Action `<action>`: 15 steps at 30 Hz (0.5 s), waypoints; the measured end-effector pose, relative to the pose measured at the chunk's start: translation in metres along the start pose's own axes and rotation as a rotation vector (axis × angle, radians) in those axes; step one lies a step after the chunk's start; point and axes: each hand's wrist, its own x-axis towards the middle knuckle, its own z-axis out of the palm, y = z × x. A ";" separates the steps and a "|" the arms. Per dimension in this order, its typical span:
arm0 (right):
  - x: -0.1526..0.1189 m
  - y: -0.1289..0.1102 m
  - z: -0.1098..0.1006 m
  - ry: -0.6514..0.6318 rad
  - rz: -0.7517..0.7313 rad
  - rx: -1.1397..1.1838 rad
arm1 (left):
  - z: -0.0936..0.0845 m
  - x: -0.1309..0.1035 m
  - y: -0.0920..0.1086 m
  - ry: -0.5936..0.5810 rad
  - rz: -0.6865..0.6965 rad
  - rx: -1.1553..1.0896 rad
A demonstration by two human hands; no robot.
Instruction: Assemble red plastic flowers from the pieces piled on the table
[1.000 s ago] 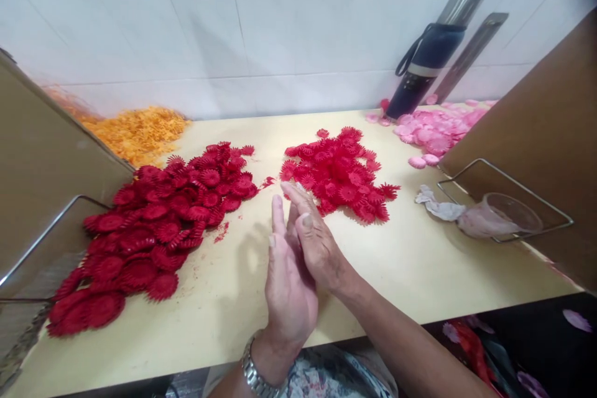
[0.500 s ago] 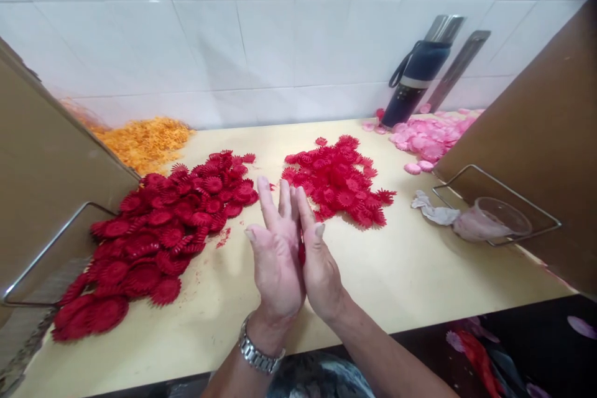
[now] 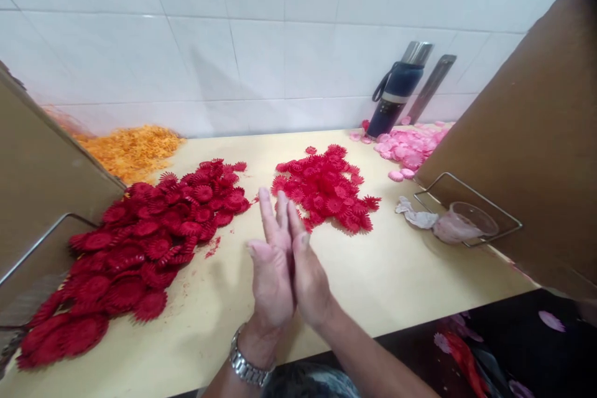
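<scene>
My left hand (image 3: 273,267) and my right hand (image 3: 310,280) are pressed palm to palm above the table, fingers pointing away from me. The left thumb stands out to the side. A bit of red showed between the palms half a second ago, apparently a petal disc; now the hands hide it. Beyond my fingertips lies a loose heap of bright red petal discs (image 3: 333,193) with fringed edges. To the left spreads a larger pile of darker red petal discs (image 3: 144,249), many of them cupped or stacked.
Orange petals (image 3: 135,149) are heaped at the back left, pink petal discs (image 3: 413,146) at the back right beside a dark blue flask (image 3: 396,93). A clear plastic cup (image 3: 466,224) sits in a wire holder near crumpled tissue (image 3: 415,214). Brown boards (image 3: 504,137) flank the table (image 3: 373,280).
The view has shifted a little, so the scene sits lower and further left. My palms have closed together, and the red bit between them no longer shows.
</scene>
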 end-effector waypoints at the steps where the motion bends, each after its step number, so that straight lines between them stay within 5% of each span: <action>1: 0.001 -0.001 0.000 0.016 0.010 0.015 | 0.000 0.000 0.000 -0.020 -0.008 0.010; 15: -0.007 -0.002 -0.002 -0.034 0.002 0.054 | 0.006 -0.001 -0.001 0.011 0.051 0.006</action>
